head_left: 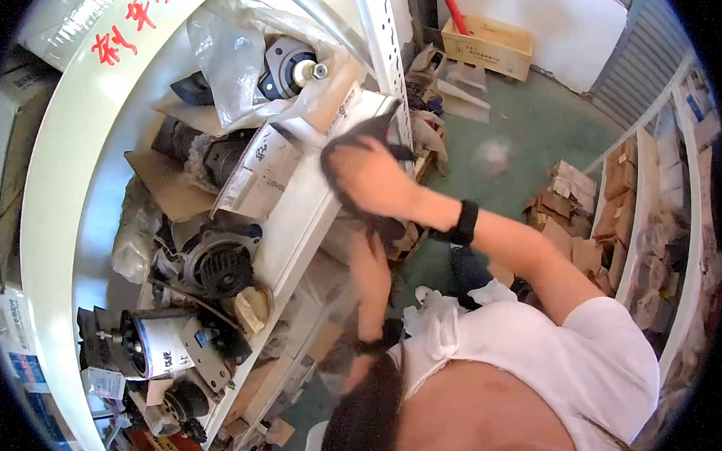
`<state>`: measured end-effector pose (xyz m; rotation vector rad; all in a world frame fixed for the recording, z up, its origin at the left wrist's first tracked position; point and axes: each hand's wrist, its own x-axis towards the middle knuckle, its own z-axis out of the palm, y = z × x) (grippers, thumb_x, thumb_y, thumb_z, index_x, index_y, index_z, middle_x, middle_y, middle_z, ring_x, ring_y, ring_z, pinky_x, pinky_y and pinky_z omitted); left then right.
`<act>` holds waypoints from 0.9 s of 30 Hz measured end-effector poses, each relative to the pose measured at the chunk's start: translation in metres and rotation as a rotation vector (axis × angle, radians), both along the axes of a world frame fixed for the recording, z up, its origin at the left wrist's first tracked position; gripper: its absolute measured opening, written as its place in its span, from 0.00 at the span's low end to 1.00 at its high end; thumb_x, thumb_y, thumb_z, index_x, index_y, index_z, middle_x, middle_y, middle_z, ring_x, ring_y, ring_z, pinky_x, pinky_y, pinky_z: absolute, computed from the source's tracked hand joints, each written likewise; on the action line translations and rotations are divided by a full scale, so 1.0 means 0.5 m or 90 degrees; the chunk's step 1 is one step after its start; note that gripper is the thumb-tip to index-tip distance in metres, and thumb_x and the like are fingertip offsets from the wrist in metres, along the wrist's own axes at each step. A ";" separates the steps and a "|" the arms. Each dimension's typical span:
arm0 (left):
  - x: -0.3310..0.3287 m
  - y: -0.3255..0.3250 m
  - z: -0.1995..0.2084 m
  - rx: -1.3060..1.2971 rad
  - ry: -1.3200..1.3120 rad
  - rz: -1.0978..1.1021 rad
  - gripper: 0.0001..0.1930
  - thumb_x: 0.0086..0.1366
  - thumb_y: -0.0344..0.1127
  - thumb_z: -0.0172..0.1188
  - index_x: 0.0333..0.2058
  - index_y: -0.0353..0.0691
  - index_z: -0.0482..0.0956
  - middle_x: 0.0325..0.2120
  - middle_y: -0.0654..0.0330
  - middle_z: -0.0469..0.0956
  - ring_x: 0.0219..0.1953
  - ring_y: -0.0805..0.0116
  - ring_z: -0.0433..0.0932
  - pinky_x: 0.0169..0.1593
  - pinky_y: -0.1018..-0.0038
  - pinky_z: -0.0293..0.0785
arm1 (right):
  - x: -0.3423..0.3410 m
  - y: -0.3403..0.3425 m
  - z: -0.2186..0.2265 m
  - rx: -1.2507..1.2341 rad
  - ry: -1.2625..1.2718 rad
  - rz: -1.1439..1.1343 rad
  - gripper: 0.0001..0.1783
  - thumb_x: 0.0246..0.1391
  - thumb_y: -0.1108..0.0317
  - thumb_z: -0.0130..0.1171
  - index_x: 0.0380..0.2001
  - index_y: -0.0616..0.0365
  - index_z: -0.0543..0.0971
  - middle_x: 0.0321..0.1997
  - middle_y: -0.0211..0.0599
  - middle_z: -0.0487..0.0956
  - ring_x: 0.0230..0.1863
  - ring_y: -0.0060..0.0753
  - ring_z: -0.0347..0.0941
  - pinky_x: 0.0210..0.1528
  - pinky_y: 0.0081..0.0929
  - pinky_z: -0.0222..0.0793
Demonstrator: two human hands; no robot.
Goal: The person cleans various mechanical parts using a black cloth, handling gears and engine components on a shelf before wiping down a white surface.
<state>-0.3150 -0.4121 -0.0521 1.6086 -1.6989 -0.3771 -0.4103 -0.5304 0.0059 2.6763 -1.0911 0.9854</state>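
**Hand and dark cloth at the edge of a parts shelf**

A white metal shelf [296,220] loaded with engine parts curves through the left half of the view, its perforated upright post [386,55] rising at the far end. To the right, a green floor [534,129] runs out to one open cardboard box [486,47] by the far wall, with more boxes stacked on a second rack [658,212] at the right.

The person's right arm comes in from the lower right, sleeve white, one black band [464,221] on the wrist, and bends left towards the shelf's front edge. The right hand [371,177] lies back-up, pressed onto a dark cloth [357,141] that spreads under and around it; its fingers are tucked out of sight beneath the palm, so whether they clench the cloth cannot be told. The cloth sits on the shelf's edge, just right of a white carton [266,169].

The left forearm rises from the lower centre, directly below the right hand. The left hand [370,245] is mostly hidden under the cloth's hanging end, and its fingers cannot be made out.

On the shelf, two round, finned motor-like units are countable: one dark [218,264] at mid-shelf, one with a pale body [153,343] nearer. One grey hub in clear plastic wrap [290,67] lies at the far end.
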 end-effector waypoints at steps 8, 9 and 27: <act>0.046 0.118 0.014 0.128 0.046 0.171 0.15 0.60 0.33 0.46 0.42 0.28 0.63 0.37 0.40 0.68 0.40 0.44 0.66 0.43 0.64 0.63 | 0.100 0.098 -0.007 0.040 -0.125 0.209 0.17 0.42 0.66 0.51 0.36 0.64 0.72 0.44 0.38 0.71 0.50 0.33 0.62 0.52 0.33 0.54; 0.043 0.122 0.019 0.139 0.043 0.182 0.15 0.60 0.33 0.46 0.42 0.28 0.63 0.37 0.39 0.67 0.40 0.43 0.66 0.42 0.64 0.63 | 0.098 0.101 -0.006 0.032 -0.132 0.218 0.16 0.42 0.66 0.51 0.36 0.63 0.72 0.44 0.37 0.71 0.50 0.33 0.63 0.52 0.31 0.53; -0.092 -0.086 0.047 0.011 0.032 -0.012 0.13 0.59 0.35 0.46 0.42 0.36 0.65 0.37 0.48 0.69 0.35 0.48 0.70 0.35 0.63 0.67 | -0.099 -0.092 0.043 0.137 -0.069 -0.072 0.18 0.47 0.62 0.49 0.37 0.64 0.72 0.42 0.43 0.72 0.48 0.41 0.65 0.49 0.30 0.61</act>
